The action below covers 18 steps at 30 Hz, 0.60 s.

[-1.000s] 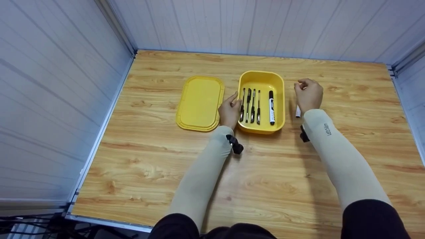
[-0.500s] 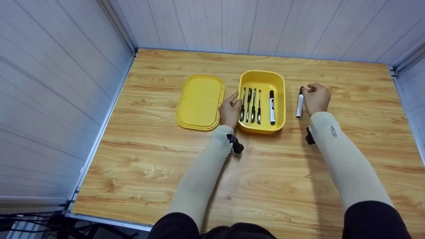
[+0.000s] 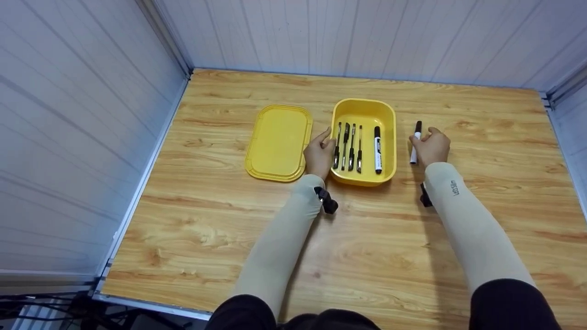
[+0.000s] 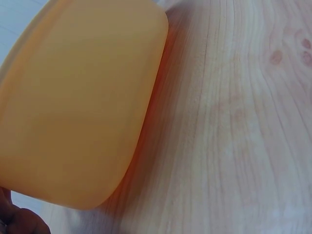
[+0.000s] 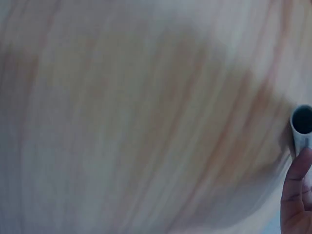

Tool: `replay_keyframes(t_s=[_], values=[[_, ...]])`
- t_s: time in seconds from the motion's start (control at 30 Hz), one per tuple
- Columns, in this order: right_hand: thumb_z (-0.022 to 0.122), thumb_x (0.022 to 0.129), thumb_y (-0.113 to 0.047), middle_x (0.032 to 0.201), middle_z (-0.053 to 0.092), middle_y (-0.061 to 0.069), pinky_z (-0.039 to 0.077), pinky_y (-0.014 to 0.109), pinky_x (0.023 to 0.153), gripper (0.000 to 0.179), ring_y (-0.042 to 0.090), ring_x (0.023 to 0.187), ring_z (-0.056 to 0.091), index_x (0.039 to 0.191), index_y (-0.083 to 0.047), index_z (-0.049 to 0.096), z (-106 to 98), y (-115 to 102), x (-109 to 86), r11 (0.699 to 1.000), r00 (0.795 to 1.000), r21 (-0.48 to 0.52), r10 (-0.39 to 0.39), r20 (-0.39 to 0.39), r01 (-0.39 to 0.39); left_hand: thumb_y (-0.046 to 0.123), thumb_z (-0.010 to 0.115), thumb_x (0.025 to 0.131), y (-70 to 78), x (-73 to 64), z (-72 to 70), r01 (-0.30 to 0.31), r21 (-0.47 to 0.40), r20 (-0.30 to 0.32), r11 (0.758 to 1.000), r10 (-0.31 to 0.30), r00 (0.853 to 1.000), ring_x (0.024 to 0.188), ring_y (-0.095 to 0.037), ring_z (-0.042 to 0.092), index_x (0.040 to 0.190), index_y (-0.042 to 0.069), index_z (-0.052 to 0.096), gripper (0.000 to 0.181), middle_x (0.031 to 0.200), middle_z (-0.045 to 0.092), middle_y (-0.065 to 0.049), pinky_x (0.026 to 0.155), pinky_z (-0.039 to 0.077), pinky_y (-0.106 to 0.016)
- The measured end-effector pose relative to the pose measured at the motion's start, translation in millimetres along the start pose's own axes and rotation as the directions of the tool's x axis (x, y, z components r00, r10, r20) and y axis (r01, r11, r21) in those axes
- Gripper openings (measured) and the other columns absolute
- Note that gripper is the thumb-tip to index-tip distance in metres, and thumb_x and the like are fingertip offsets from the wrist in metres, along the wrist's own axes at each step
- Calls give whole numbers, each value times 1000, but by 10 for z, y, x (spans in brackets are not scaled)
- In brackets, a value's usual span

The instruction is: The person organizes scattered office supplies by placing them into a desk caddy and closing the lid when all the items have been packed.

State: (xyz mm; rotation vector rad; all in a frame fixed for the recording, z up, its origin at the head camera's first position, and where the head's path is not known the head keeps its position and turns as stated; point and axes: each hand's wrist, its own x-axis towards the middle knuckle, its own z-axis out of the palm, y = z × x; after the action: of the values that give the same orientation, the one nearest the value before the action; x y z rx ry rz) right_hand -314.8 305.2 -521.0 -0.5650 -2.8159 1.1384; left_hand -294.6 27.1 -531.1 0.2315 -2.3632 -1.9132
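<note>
In the head view a yellow box (image 3: 362, 179) holds several black pens (image 3: 351, 149) and a white marker with a black cap (image 3: 378, 151). My left hand (image 3: 318, 156) holds the box's left rim between thumb and fingers. Right of the box, my right hand (image 3: 433, 145) pinches a second white marker (image 3: 413, 157) near its middle, with the black cap pointing away from me. The right wrist view shows this marker's hollow end (image 5: 302, 120) and a finger against it. In the left wrist view the box's outer wall (image 4: 83, 102) fills the left side.
Left of the box lies the flat yellow lid (image 3: 279, 143) on the wooden table (image 3: 367, 256). White panel walls (image 3: 353, 36) close off the back and sides. Dark cables (image 3: 41, 300) show below the table's front left corner.
My right hand has shifted from the second marker's cap towards its middle and now pinches it. The left hand stays at the box; pens and lid have not moved.
</note>
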Motion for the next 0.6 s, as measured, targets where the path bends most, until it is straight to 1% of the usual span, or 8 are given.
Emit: replay_keyframes(t_s=[0.07, 0.2, 0.27, 0.33, 0.43, 0.5, 0.6], values=[[61, 83, -34, 102, 58, 18, 44, 36, 84, 67, 25, 93, 54, 133, 5, 39, 13, 9, -8, 1000, 1000, 5, 6, 16, -6, 21, 59, 88, 2, -5, -2, -2, 1, -2, 1000, 2, 1000, 39, -8, 35, 127, 20, 54, 39, 52, 43, 1, 38, 34, -22], [61, 83, -35, 108, 57, 22, 42, 39, 87, 65, 30, 99, 53, 130, 6, 42, 11, 10, -36, 1000, 999, 2, -2, 39, 2, 22, 59, 88, 2, -7, -1, 3, 0, -14, 1000, -3, 1000, 40, -8, 36, 126, 21, 55, 38, 52, 44, 1, 38, 35, -22], [60, 84, -35, 111, 56, 22, 43, 39, 86, 62, 30, 100, 53, 129, 5, 44, 10, 5, -49, 1000, 999, 5, -3, 52, 3, 22, 60, 87, 4, -5, 0, 11, -2, -19, 1000, -11, 1000, 41, -8, 37, 125, 22, 56, 38, 54, 45, 0, 38, 36, -22], [60, 85, -32, 111, 57, 20, 46, 36, 82, 57, 28, 97, 55, 127, 3, 48, 12, -1, -55, 1000, 998, 11, 10, 61, -10, 21, 60, 87, 2, -3, -1, 12, -7, -17, 1000, -12, 1000, 41, -8, 38, 125, 21, 55, 38, 54, 45, 0, 38, 36, -22], [61, 85, -27, 108, 59, 17, 50, 28, 69, 47, 22, 87, 59, 122, 1, 55, 20, -9, -59, 998, 996, 44, 42, 75, -46, 21, 60, 87, 1, -3, -5, 9, -1, -18, 1000, -9, 1000, 41, -8, 37, 125, 20, 55, 39, 54, 45, 1, 39, 35, -22], [62, 84, -24, 105, 61, 15, 50, 23, 62, 42, 19, 81, 60, 119, -1, 58, 22, -14, -56, 996, 995, 58, 60, 81, -64, 20, 60, 87, -2, 0, -7, 2, 10, -23, 1000, -2, 1000, 41, -8, 37, 125, 20, 56, 38, 53, 44, 1, 39, 34, -22], [63, 83, -21, 106, 60, 15, 49, 20, 58, 40, 17, 79, 59, 118, -1, 59, 23, -19, -40, 995, 994, 60, 68, 88, -74, 20, 60, 87, -3, 5, -11, -1, 24, -32, 1000, 2, 999, 41, -8, 36, 124, 20, 56, 38, 53, 43, 1, 38, 33, -22]])
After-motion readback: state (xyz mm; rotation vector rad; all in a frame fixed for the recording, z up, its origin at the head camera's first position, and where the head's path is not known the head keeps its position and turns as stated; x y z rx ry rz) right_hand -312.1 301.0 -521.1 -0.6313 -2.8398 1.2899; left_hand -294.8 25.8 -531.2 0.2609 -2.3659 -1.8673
